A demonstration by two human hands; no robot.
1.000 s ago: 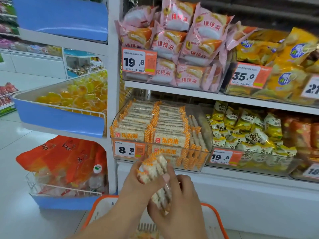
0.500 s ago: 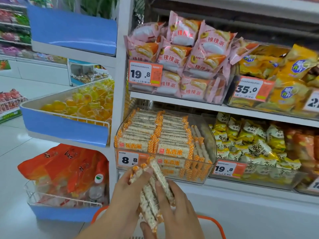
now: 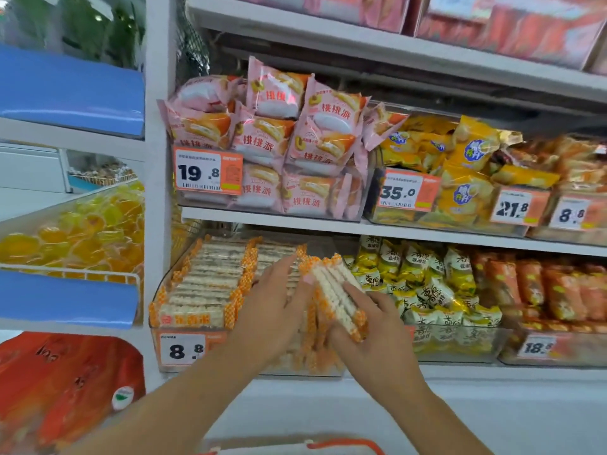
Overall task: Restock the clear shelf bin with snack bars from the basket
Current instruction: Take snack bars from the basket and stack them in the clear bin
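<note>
The clear shelf bin (image 3: 184,364) with the 8.8 price tag sits on the lower shelf, its left side packed with rows of white snack bars (image 3: 210,280) with orange-checked ends. A bundle of several such bars (image 3: 331,290) stands on edge over the bin's right side. My right hand (image 3: 371,326) grips it from the right and below. My left hand (image 3: 279,303) presses flat against its left side, fingers extended. The orange rim of the basket (image 3: 348,444) peeks in at the bottom edge.
A clear bin of yellow snack packs (image 3: 427,290) stands right of the target bin. Pink cake packs (image 3: 279,142) fill the shelf above, which overhangs the bin. A blue-fronted rack of yellow jellies (image 3: 75,231) and red bags (image 3: 59,382) stand to the left.
Both hands have lifted the bundle of bars from above the basket up and forward, over the bin's right side. The view has moved closer to the shelf.
</note>
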